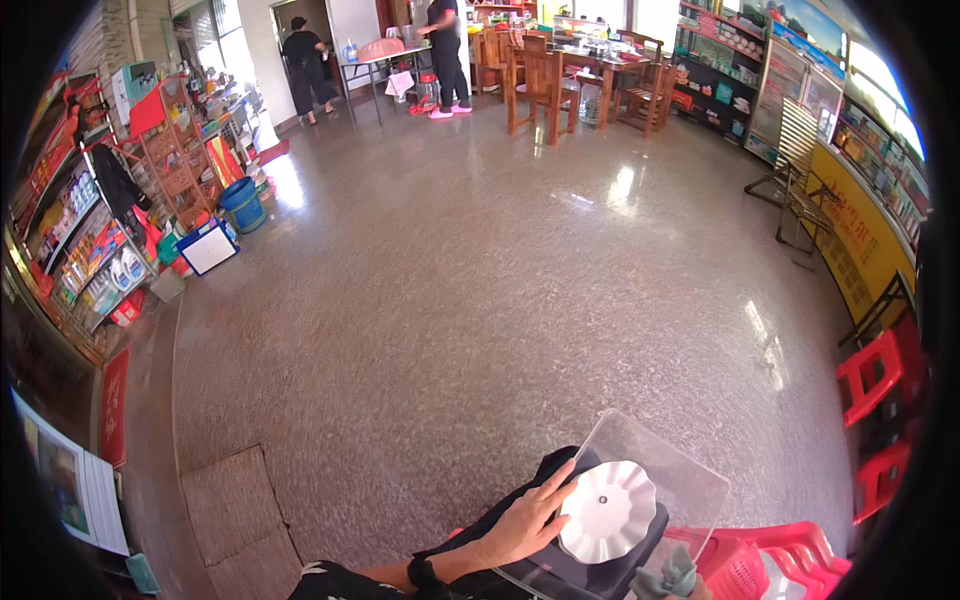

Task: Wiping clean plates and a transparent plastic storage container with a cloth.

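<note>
Low in the view, a white disc with a scalloped rim (pixel 609 536) and a small metal fitting at its centre lies over a dark grey base (pixel 651 534). A clear plastic sheet or cover (pixel 690 480) spreads around and beyond it. My left hand (pixel 525 525), with a black band at the wrist, rests at the disc's left edge. Its fingers are spread, and the fingertips reach the disc's rim and the plastic's edge. Only part of my right hand (pixel 702 589) shows at the bottom edge, with a crumpled grey-green cloth (pixel 667 576) in its fingers.
A pink plastic basket or stool (pixel 731 566) is close on the right, with red stools (pixel 870 379) beyond. A folding chair (pixel 799 180) stands by a yellow counter (pixel 862 225). Shelves and a blue bucket (pixel 244 204) line the left. Two people are at the back near wooden chairs (pixel 544 90).
</note>
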Demonstrator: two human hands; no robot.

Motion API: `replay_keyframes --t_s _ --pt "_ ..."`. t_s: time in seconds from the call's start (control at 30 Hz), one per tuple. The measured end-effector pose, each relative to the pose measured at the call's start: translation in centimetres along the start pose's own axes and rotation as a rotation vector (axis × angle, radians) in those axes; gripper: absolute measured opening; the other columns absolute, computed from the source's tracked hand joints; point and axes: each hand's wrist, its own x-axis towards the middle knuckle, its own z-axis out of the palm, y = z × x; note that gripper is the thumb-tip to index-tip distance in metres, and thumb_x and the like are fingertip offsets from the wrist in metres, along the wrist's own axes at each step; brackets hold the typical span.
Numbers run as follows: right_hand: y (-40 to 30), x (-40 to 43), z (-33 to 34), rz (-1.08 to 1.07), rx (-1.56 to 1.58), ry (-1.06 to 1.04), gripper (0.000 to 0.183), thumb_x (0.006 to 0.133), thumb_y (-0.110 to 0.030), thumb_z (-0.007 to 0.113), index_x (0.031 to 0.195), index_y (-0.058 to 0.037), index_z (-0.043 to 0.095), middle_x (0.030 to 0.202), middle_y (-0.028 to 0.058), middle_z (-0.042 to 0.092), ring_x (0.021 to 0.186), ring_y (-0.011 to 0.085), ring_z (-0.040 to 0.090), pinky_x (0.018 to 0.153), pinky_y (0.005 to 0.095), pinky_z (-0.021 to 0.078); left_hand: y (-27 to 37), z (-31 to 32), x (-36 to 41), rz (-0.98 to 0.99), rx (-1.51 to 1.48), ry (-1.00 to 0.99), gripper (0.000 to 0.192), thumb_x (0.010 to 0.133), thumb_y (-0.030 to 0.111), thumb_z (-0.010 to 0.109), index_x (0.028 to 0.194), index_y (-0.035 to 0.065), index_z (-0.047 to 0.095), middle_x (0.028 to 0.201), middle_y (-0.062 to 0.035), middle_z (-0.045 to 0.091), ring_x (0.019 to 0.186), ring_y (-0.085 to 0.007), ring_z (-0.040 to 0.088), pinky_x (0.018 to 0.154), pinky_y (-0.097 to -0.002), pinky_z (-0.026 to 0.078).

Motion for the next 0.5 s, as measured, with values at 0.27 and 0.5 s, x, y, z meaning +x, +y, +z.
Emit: replay_keyframes --t_s 0.27,0.5 --pt "2.2 -2.5 0.8 -0.036 -0.204 -0.091 0.056 0.072 -0.026 0.067 0.119 0.0007 0.051 0.095 0.0186 0.066 0.08 0.0316 0.066 0.068 0.0378 0.0517 -1.4 0.1 0.4 0.139 0.062 0.077 0.054 0.086 0.007 0.059 0.136 -0.0009 0.039 0.153 -0.0117 0.021 0.113 -0.0342 0.052 0.088 -0.0401 0.046" --pt "1.0 -6.1 2.9 0.061 -0.528 -0.041 0.055 0.068 -0.025 0.068 0.113 0.0024 0.052 0.09 0.0215 0.064 0.076 0.0364 0.065 0.064 0.0419 0.0515 -1.9 0.3 0.3 0.063 -0.187 0.011 0.06 0.08 -0.012 0.042 0.137 0.004 0.04 0.153 -0.0115 0.021 0.136 -0.0296 0.031 0.104 -0.0351 0.036"
